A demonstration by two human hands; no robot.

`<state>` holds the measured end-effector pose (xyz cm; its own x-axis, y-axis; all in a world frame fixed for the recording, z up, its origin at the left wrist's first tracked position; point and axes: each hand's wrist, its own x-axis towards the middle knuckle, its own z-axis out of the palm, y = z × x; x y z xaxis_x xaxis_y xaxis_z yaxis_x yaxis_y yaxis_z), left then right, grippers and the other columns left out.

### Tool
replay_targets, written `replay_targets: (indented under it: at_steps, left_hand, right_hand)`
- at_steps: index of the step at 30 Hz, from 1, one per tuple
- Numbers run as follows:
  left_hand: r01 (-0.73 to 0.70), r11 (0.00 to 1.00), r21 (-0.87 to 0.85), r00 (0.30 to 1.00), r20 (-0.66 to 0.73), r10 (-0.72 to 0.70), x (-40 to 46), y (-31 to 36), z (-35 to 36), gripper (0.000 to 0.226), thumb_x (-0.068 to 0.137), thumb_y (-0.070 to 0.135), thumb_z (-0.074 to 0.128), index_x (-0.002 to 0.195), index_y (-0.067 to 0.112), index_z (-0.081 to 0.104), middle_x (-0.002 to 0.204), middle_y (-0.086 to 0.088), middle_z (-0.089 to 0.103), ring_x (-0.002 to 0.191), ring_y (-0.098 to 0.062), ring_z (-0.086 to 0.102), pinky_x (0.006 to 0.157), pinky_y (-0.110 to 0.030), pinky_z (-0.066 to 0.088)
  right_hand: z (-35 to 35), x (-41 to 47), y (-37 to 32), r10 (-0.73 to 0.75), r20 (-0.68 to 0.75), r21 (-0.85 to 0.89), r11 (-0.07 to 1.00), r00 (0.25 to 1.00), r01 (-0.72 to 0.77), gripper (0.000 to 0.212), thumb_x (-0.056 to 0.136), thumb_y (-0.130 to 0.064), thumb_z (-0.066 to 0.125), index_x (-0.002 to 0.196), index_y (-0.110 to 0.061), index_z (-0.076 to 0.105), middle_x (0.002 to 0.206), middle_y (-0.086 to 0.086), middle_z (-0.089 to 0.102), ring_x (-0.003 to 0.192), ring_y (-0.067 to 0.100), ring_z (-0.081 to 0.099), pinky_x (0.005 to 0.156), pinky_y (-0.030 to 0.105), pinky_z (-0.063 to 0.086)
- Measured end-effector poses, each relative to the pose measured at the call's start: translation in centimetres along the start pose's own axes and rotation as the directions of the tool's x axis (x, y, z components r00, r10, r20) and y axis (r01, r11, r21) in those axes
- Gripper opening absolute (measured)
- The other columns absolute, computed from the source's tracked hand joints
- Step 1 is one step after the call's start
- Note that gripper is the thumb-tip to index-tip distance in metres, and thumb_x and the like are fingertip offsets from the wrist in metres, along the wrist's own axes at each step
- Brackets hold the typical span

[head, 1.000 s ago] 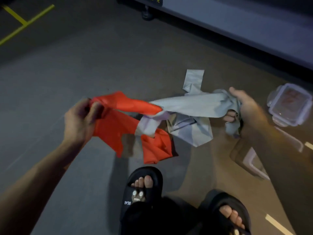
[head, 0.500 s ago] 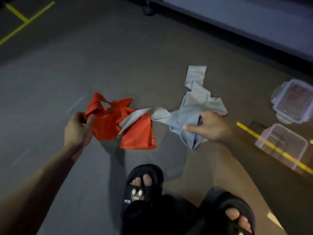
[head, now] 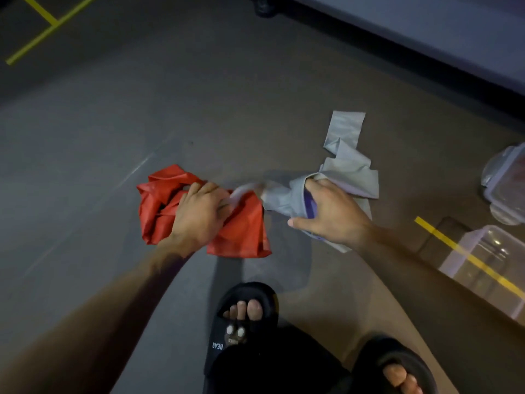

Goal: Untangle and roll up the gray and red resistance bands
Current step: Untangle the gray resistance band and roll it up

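A: What is lying nearest to the camera?

B: Two feet in black slides – the left slide (head: 241, 317) is showing the word "BEAR" on its strap, and the right slide (head: 395, 365) is cut by the lower edge. Both are standing on the gray floor (head: 85, 155).

A: And a bit farther?

B: The two bare forearms are reaching forward. The left hand (head: 199, 214) is lying on top of the red band (head: 241, 231), which is crumpled on the floor; its fingers are curling into the folds and gripping them. The right hand (head: 332, 214) is holding the gray band (head: 352, 169) just beside it – the fingers are hooking into a fold of the gray material while the thumb is pointing out to the left.

A: Are the bands apart?

B: No. A twisted, blurred gray strip is crossing between the two hands and is touching the red band, so they are looking tangled there. The far end of the gray band is lying flat on the floor, beyond the right hand.

A: Anything at the right side?

B: A clear box (head: 488, 263) with a yellow line (head: 443, 237) crossing behind it, and farther a clear lidded container (head: 508, 183). At the far left, yellow floor markings (head: 42, 32) are showing.
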<state>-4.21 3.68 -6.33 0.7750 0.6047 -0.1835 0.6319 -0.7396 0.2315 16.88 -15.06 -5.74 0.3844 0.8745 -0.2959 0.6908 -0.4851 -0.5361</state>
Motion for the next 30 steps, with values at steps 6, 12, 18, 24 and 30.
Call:
replay_targets:
  at_steps: [6, 12, 18, 24, 30]
  left_hand:
    - [-0.159, 0.696, -0.7, 0.955, 0.069, 0.287, -0.7, 9.2, -7.9, 0.01, 0.104, 0.023, 0.06, 0.102, 0.014, 0.064, 0.083, 0.009, 0.067, 0.075, -0.003, 0.061, 0.069, -0.021, 0.049]
    - [0.017, 0.794, -0.608, 0.992, 0.112, 0.064, 2.1, 5.8, -5.6, 0.013, 0.101, 0.022, 0.061, 0.111, 0.019, 0.07, 0.097, 0.002, 0.074, 0.09, -0.014, 0.072, 0.089, -0.036, 0.058]
    - [-0.038, 0.994, 0.099, 0.887, 0.462, -0.012, 1.4, 1.8, 1.5, 0.059, 0.084, 0.034, 0.076, 0.137, 0.035, 0.051, 0.137, 0.002, 0.04, 0.129, -0.028, 0.046, 0.092, -0.045, 0.052]
    - [0.169, 0.984, 0.052, 0.985, 0.024, -0.171, 1.8, -2.4, -1.8, 0.035, 0.087, 0.01, 0.065, 0.12, 0.019, 0.063, 0.12, -0.016, 0.056, 0.112, -0.042, 0.057, 0.087, -0.05, 0.049]
    - [-0.012, 0.995, 0.097, 0.995, 0.101, 0.002, 3.9, -1.1, -4.9, 0.079, 0.067, 0.029, 0.084, 0.139, 0.029, 0.052, 0.138, -0.01, 0.046, 0.125, -0.038, 0.046, 0.105, -0.045, 0.042]
  right_hand:
    - [-0.6, 0.1, -1.6, 0.039, -0.043, 0.32, 0.947, 0.998, -0.023, 0.035, 0.087, -0.04, 0.078, 0.102, -0.02, 0.054, 0.103, -0.003, 0.058, 0.097, 0.012, 0.059, 0.084, 0.037, 0.049]
    - [-1.8, 0.0, -1.2, 0.229, -0.08, 0.643, 0.755, 0.97, -0.126, 0.028, 0.108, -0.019, 0.044, 0.081, -0.019, 0.052, 0.082, -0.002, 0.052, 0.069, 0.007, 0.054, 0.066, 0.02, 0.045]
    - [-1.2, 0.5, 2.1, 0.388, -0.093, 0.677, 0.7, 0.917, -0.227, 0.037, 0.099, -0.009, 0.052, 0.079, -0.028, 0.076, 0.072, -0.008, 0.072, 0.073, 0.009, 0.068, 0.071, 0.04, 0.052]
    - [-3.8, -0.6, 1.2, 0.417, -0.1, 0.677, 0.694, 0.903, -0.246, 0.027, 0.099, -0.029, 0.063, 0.075, -0.021, 0.072, 0.071, -0.013, 0.068, 0.071, 0.002, 0.063, 0.075, 0.026, 0.051]
    - [-7.9, 0.6, -2.2, 0.291, -0.069, 0.601, 0.775, 0.954, -0.193, 0.045, 0.104, -0.035, 0.052, 0.069, -0.008, 0.062, 0.057, -0.012, 0.066, 0.064, 0.001, 0.068, 0.072, 0.03, 0.054]
